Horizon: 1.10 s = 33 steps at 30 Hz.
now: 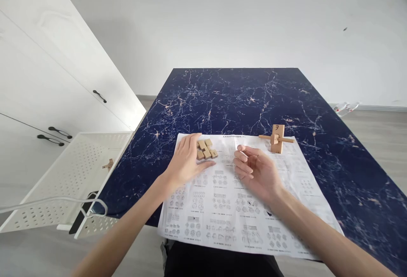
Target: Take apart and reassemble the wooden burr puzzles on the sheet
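My left hand (186, 158) rests on the printed sheet (219, 209), thumb and fingers spread around the left side of a small wooden block cluster (205, 149). Whether the fingertips touch the blocks I cannot tell. Light brown and notched, the cluster lies on the sheet's upper left part. To its right, my right hand (257, 169) is turned palm inward with loosely curled fingers and holds nothing visible. Beyond that hand, at the sheet's upper right, a wooden puzzle assembly (277, 141) has a flat upright piece marked with a dark character and a bar crossing it.
The sheet lies on a dark blue marble-patterned table (222, 103). A white perforated shelf (63, 175) at the left carries a small wooden piece (108, 165) and a dark flat object (81, 215). A white cable (63, 199) crosses there. White cabinets (57, 65) stand behind.
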### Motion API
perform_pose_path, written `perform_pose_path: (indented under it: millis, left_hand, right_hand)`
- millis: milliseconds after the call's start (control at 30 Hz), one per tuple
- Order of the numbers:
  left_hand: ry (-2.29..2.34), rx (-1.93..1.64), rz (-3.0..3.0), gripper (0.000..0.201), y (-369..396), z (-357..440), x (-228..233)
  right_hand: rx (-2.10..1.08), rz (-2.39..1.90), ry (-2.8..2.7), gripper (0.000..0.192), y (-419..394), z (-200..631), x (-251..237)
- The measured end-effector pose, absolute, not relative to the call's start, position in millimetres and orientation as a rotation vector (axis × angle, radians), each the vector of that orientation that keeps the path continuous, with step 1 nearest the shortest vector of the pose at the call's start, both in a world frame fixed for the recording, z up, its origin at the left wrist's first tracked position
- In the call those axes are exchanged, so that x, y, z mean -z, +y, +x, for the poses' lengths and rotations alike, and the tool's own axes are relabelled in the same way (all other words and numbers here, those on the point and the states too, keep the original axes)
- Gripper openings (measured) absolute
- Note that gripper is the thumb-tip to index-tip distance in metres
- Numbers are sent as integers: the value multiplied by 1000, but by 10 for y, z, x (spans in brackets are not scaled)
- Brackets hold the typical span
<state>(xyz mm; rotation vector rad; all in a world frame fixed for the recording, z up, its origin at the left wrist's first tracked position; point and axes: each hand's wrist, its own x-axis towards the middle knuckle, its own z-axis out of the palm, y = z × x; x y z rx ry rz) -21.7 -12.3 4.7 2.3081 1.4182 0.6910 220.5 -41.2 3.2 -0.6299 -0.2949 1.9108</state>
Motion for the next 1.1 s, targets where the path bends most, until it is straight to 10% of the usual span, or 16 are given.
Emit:
perform_pose_path:
  millis: [467, 667, 1100]
  left_hand:
    - [983, -517, 2194, 58, -36, -204, -95]
    - [981, -466, 2333, 93, 9, -261, -99]
    - [883, -655, 1998, 71, 96, -372, -185]
  right_hand:
    - [-1202, -1182, -1432, 18, -519, 2107, 6]
    - [-714, -1157, -1913, 39, -475, 2123, 136]
    - [-1043, -1256, -1664, 54, -424, 2198, 56]
